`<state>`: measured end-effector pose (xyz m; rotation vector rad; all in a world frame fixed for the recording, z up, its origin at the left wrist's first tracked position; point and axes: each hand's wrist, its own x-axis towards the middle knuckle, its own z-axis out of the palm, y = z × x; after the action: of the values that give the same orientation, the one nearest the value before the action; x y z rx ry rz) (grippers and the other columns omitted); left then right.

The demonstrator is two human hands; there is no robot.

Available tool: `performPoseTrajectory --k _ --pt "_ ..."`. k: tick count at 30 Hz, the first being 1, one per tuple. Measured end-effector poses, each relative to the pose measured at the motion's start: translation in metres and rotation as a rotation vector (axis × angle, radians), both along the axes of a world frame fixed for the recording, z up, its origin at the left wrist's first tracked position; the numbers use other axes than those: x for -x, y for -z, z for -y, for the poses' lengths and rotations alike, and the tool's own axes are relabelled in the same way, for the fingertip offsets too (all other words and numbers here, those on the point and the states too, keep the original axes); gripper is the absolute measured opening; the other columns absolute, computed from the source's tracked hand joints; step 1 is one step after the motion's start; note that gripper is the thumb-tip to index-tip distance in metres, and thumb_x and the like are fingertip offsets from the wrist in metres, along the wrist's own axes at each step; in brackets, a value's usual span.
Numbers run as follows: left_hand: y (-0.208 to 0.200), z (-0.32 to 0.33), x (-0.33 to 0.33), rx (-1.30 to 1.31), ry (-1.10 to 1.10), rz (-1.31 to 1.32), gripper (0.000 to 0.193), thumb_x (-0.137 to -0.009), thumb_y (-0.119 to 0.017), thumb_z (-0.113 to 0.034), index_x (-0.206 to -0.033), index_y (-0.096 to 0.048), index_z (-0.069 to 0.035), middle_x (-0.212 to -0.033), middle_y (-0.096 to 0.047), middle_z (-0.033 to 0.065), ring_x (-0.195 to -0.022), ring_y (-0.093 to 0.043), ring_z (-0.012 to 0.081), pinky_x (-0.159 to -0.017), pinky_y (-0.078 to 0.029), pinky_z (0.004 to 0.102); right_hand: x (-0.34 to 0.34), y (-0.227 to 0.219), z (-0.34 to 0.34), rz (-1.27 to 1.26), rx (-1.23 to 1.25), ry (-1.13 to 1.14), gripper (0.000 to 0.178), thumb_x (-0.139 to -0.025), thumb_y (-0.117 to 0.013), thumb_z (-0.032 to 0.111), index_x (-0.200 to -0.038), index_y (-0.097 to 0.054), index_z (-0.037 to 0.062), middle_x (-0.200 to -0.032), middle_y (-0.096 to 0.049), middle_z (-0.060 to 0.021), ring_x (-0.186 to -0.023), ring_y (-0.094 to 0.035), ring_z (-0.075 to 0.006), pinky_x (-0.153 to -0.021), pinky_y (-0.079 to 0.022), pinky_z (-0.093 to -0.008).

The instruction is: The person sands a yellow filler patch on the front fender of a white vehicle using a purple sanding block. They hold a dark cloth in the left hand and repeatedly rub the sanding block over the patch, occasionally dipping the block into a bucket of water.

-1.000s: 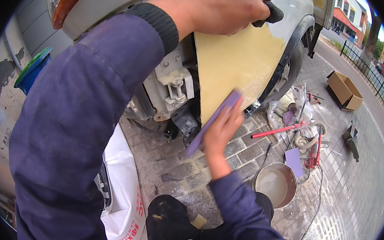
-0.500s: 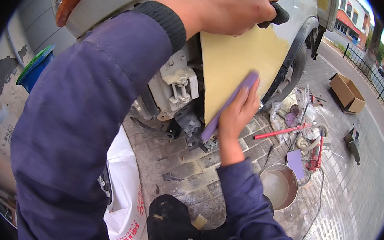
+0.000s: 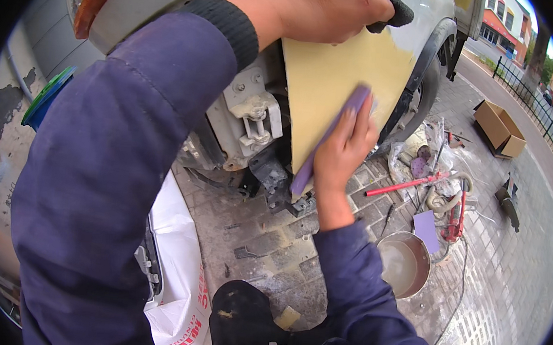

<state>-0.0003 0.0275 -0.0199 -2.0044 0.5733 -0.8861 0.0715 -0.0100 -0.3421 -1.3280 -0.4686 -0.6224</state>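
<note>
My right hand (image 3: pixel 348 146) is closed over a long purple sanding block (image 3: pixel 333 138). It lies slantwise, pressed flat against the pale yellow filler panel (image 3: pixel 325 71) of a light-coloured vehicle. At the top, my left hand (image 3: pixel 323 9) reaches across the same panel, its fingers curled round a dark, spongy-looking piece (image 3: pixel 393 15). Part of that piece is hidden by the fingers. Left of the panel, a metal hinge bracket (image 3: pixel 254 121) is exposed; the vehicle's wheel (image 3: pixel 421 103) is to the right.
A round bucket of cloudy water (image 3: pixel 403 264) stands on the paving, with a purple sandpaper sheet (image 3: pixel 425 230) beside it. Behind are a red-handled tool (image 3: pixel 407 186), plastic wrapping and hoses. Farther right sits a cardboard box (image 3: pixel 498 129). A white sack (image 3: pixel 180 256) lies near my knee.
The sanding block and my right hand have shifted slightly up and left in the picture, still against the panel. My left hand and the vehicle appear shifted up and left too.
</note>
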Motion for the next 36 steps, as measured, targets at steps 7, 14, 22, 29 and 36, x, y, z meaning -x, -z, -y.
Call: performPoseTrajectory --k 7,14,22,29,36 --pt "0.001 0.001 0.000 -0.015 -0.004 0.005 0.008 -0.087 -0.074 -0.018 -0.083 -0.079 -0.014 -0.098 -0.073 0.0041 -0.102 -0.071 0.0245 -0.088 -0.056 0.0405 0.017 0.023 0.007 -0.042 0.103 -0.012 0.054 -0.115 -0.061 0.020 -0.166 -0.053 0.0067 -0.142 -0.056 -0.0271 -0.125 -0.053 -0.0401 -0.116 -0.040 -0.0468" --pt "0.001 0.000 0.000 -0.011 0.019 0.005 0.009 -0.087 -0.072 -0.017 -0.082 -0.078 -0.013 -0.097 -0.072 0.0047 -0.101 -0.071 0.0252 -0.085 -0.057 0.0414 -0.006 -0.041 0.008 0.060 0.013 -0.051 0.052 -0.117 -0.060 0.023 -0.167 -0.055 0.0102 -0.133 -0.055 -0.0263 -0.126 -0.051 -0.0394 -0.114 -0.040 -0.0471" --pt "-0.002 0.001 0.001 0.018 0.008 -0.005 0.010 -0.086 -0.071 -0.014 -0.077 -0.076 -0.012 -0.093 -0.071 0.0050 -0.099 -0.071 0.0260 -0.082 -0.057 0.0425 0.001 -0.001 0.008 -0.052 0.176 0.031 0.053 -0.115 -0.061 0.020 -0.166 -0.055 0.0067 -0.123 -0.060 -0.0237 -0.114 -0.055 -0.0370 -0.105 -0.044 -0.0463" --pt "0.000 0.002 0.001 0.025 0.042 0.016 0.009 -0.086 -0.073 -0.015 -0.079 -0.076 -0.012 -0.092 -0.071 0.0052 -0.099 -0.071 0.0255 -0.082 -0.057 0.0425 -0.014 -0.052 0.004 0.029 -0.018 -0.076 0.050 -0.115 -0.063 0.025 -0.162 -0.060 0.0063 -0.130 -0.057 -0.0257 -0.121 -0.053 -0.0381 -0.111 -0.043 -0.0464" --pt "-0.002 0.000 0.002 0.013 0.053 0.000 0.009 -0.088 -0.073 -0.018 -0.081 -0.076 -0.012 -0.094 -0.070 0.0050 -0.096 -0.070 0.0256 -0.082 -0.056 0.0422 -0.004 -0.003 0.008 -0.133 0.151 -0.024 0.052 -0.116 -0.059 0.023 -0.164 -0.056 0.0066 -0.129 -0.060 -0.0255 -0.121 -0.055 -0.0386 -0.112 -0.042 -0.0474"
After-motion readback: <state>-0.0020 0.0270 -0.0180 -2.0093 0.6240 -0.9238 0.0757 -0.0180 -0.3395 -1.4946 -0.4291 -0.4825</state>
